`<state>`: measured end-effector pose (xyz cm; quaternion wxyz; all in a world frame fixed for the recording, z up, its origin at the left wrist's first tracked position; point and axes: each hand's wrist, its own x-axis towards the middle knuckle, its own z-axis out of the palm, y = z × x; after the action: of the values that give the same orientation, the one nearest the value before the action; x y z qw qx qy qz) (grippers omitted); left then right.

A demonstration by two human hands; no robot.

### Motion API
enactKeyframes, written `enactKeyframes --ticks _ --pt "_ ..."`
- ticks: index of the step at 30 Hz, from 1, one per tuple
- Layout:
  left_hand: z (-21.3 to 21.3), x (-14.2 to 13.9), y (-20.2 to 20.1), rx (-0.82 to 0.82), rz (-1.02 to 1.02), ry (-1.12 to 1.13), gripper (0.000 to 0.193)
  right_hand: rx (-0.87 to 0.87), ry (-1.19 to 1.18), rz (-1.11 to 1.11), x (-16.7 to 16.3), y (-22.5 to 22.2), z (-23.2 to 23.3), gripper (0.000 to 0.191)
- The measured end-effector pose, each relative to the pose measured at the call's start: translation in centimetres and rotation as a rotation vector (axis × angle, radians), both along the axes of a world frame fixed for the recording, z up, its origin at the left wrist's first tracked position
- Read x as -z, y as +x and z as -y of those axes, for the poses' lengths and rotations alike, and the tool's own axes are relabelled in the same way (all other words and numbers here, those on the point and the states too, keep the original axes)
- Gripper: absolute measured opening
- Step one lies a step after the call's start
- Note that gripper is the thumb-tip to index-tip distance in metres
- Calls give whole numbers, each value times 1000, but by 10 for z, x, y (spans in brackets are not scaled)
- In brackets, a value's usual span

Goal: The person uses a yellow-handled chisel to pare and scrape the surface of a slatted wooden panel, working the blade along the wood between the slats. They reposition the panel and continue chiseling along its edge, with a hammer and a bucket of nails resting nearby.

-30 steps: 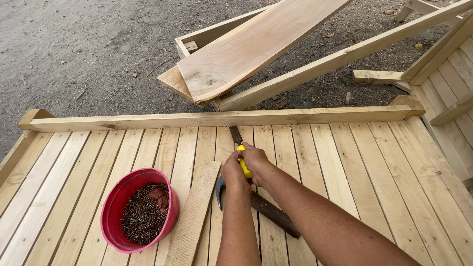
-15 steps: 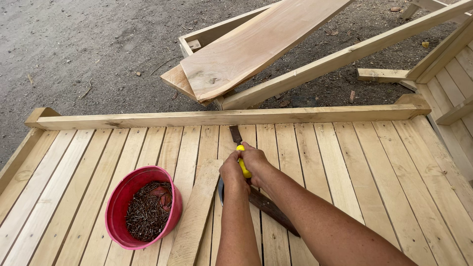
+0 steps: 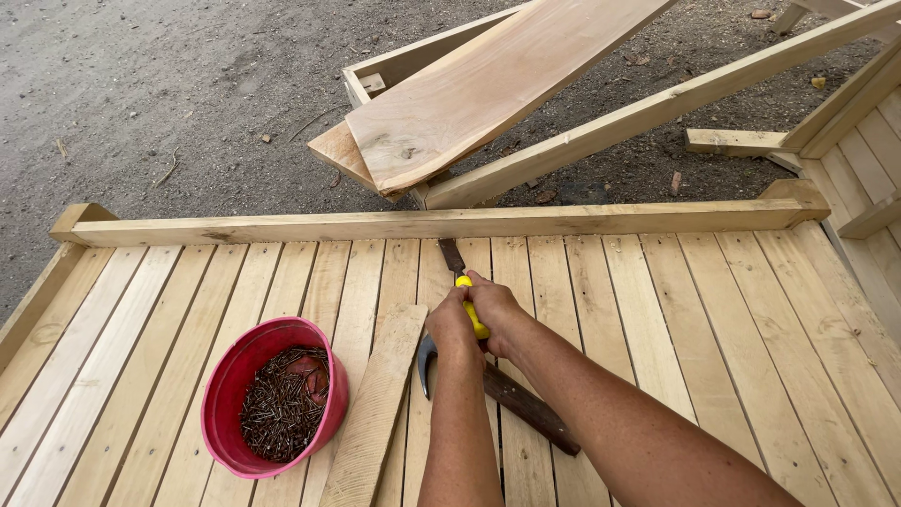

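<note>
Left hand: the left hand (image 3: 451,330) was clenched round the yellow-handled chisel (image 3: 475,317), low on the grip.
Right hand: the right hand (image 3: 499,306) was closed on the same handle from the other side, touching the left.
Chisel: it lay low along the slatted deck (image 3: 657,310), with the dark blade (image 3: 451,255) pointing away from the person and its tip just short of the rail beam (image 3: 422,223).
Step in hand: judged to be setting the blade at a seam between two slats, near the rail (the tip's exact contact was too small to tell).
Next move calls for: a steady, low angle and pressure kept along the seam, not across it.
Hammer: a claw hammer (image 3: 526,408) lay on the slats under the forearms, held by neither hand.
Left side: a loose short board (image 3: 380,404) lay just beside the left wrist, with a red bowl of nails (image 3: 272,394) touching or nearly touching it.
Edges: the rail closed off the front, and a raised side beam (image 3: 38,296) ran at far left.
Open room: bare slats lay to the right of the arms.
</note>
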<state>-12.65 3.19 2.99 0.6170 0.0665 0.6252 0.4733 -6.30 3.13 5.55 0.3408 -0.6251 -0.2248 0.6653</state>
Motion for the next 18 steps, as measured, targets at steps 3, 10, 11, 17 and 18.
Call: enactKeyframes --ticks 3,10,11,17,18 --pt "-1 5 0 12 -17 16 49 -40 -32 31 -1 0 -3 55" --pt "-3 17 4 137 -21 4 50 -89 41 119 -1 19 9 52" --pt "-3 17 5 168 -38 -23 50 -112 49 162 -1 22 10 51" --pt "-2 13 3 280 -38 58 49 -425 11 642 2 50 0 45" --pt "-2 14 3 280 -11 64 50 -454 47 776 5 57 0 47"
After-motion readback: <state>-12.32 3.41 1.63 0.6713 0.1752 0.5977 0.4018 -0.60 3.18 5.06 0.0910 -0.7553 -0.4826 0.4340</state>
